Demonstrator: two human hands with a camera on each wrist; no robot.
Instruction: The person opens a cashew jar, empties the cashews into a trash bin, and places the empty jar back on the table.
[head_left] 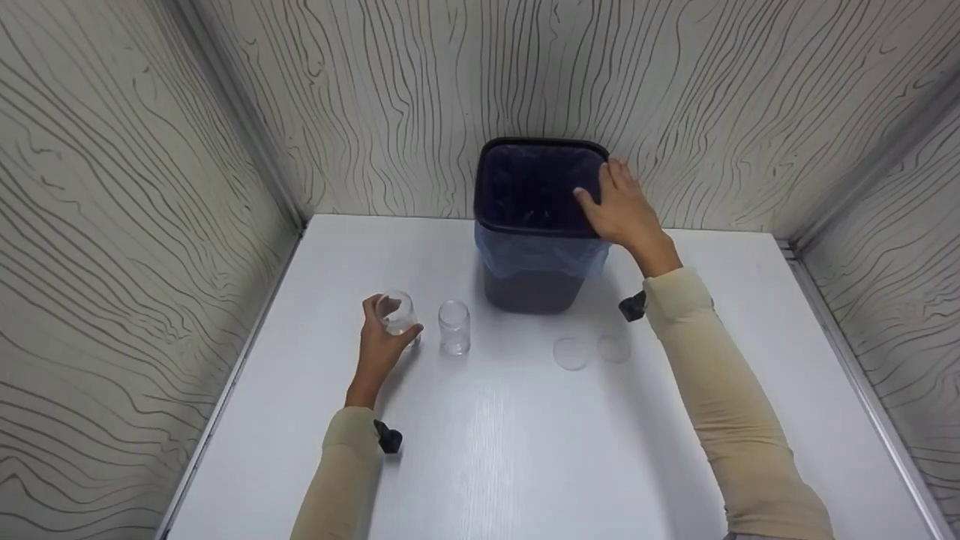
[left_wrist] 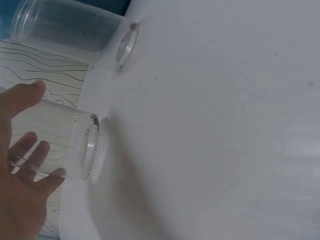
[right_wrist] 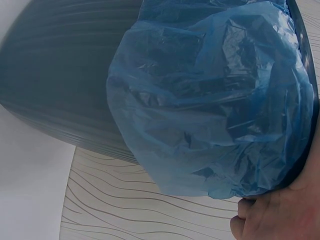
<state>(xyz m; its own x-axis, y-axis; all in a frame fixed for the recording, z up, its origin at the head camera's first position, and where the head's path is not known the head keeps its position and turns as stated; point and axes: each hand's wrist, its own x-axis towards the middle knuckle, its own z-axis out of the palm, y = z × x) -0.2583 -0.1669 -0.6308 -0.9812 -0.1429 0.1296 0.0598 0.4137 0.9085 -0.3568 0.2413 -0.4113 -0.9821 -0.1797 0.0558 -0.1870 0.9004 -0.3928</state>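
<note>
Nearest to me, my left hand curled its fingers and thumb round a clear glass jar standing on the white surface. Just to the right of that hand stood a second clear jar, apart from it. My right hand gripped the rim of the dark waste bin, fingers hooked over the edge onto its blue liner bag. Below that hand, nearer me, two clear round lids lay flat, side by side.
</note>
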